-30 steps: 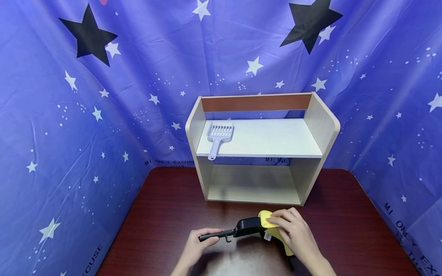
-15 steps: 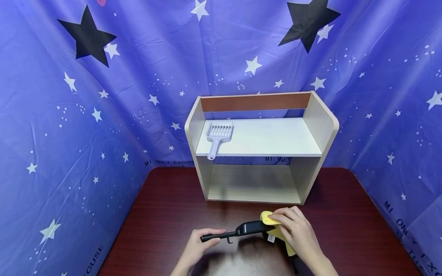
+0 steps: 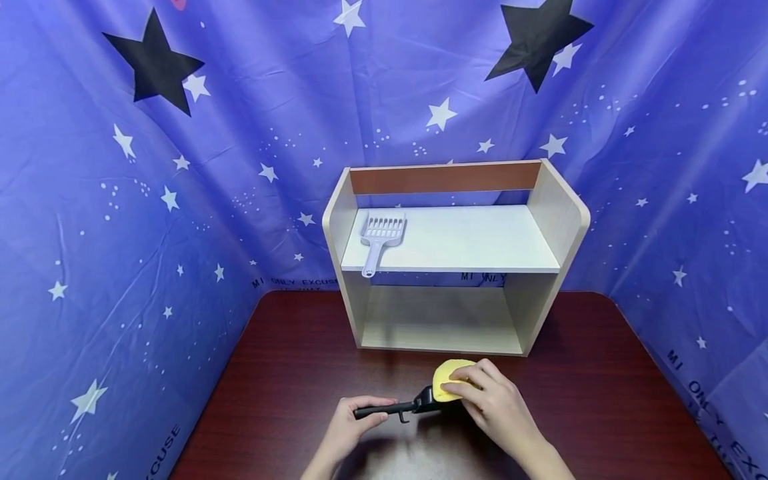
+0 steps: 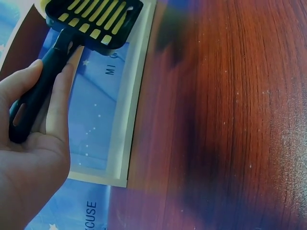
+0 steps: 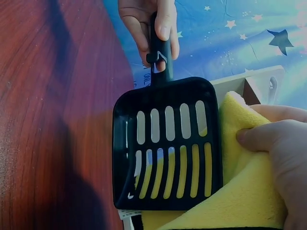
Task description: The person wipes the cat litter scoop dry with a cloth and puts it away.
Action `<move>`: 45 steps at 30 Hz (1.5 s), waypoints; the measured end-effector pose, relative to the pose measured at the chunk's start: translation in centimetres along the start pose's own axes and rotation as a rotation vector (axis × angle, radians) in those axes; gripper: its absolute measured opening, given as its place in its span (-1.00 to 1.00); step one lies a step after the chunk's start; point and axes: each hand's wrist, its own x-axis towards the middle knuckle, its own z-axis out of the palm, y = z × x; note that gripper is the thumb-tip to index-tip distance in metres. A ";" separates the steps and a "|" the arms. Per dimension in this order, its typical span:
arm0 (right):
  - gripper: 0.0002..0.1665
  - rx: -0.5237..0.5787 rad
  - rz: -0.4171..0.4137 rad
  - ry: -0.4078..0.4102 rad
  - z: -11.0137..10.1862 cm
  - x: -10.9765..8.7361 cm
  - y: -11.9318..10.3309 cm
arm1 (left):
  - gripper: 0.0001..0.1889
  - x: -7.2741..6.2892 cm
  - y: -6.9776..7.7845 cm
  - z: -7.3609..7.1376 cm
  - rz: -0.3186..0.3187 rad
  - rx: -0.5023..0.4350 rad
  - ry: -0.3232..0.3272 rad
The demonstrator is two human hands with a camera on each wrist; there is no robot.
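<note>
Since half a second ago, the yellow cloth (image 3: 449, 381) has come nearer the left hand (image 3: 350, 427), carried there by the right hand (image 3: 489, 400), and in the head view it now covers most of the head of the black slotted scoop (image 3: 423, 400). That scoop lies between the two hands, above the dark red tabletop (image 3: 282, 373). Its handle is gripped between the left hand's thumb and fingers, with a small hook projecting just beside the fingertips. Fingers and thumb of the right hand clasp the cloth against the scoop head; how much cloth is bunched under that palm cannot be told. Yellow shows through many of the slots, so part of the cloth lies behind them. A white tag (image 5: 128, 213) peeks out at the scoop's far end from the left hand, mostly hidden, its print unreadable. In the left wrist view the top edge cuts off the scoop head's far end. Beyond both hands stands a shelf unit (image 3: 564, 227), its upper board bearing a pale lavender scoop (image 3: 373, 257).
</note>
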 end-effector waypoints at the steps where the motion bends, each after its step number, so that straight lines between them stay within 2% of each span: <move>1: -0.72 0.002 -0.007 -0.004 0.0 0.0 0.1 | -0.72 0.0 0.0 0.0 0.004 0.000 0.002; 6: -0.64 0.017 -0.005 -0.029 0.0 -0.2 0.3 | -0.73 0.0 -0.3 -0.2 0.034 -0.007 0.010; 12: -0.57 0.020 0.036 -0.034 -0.5 -0.7 0.8 | -0.73 0.0 -0.5 -0.4 0.066 -0.048 0.002; 16: -0.54 0.018 0.071 -0.044 -0.8 -1.1 1.2 | -0.73 0.0 -0.4 -0.6 0.063 -0.064 0.010; 20: -0.61 0.024 0.098 -0.035 -1.1 -1.5 1.7 | -0.72 -0.2 -0.2 -0.7 0.040 -0.051 0.031; 23: -0.74 0.029 0.108 -0.024 -1.2 -1.9 2.1 | -0.70 -0.3 0.0 -0.9 0.026 -0.033 0.051; 26: -0.71 0.026 0.108 -0.011 -1.3 -2.3 2.5 | -0.70 -0.3 0.0 -1.0 0.024 -0.030 0.054; 31: -0.61 0.023 0.136 -0.004 -1.6 -2.8 3.0 | -0.70 -0.4 -0.2 -1.2 0.048 -0.037 0.032; 37: -0.37 0.047 0.254 0.001 -2.1 -2.7 3.0 | -0.70 -0.7 -0.3 -1.3 0.051 -0.072 -0.017; 40: -0.35 0.069 0.315 -0.003 -2.3 -2.3 2.7 | -0.70 -0.6 -0.4 -1.1 0.068 -0.088 -0.064; 45: -0.41 0.083 0.373 -0.044 -2.3 -1.3 2.0 | -0.72 -0.5 -0.5 -0.7 0.135 -0.077 -0.123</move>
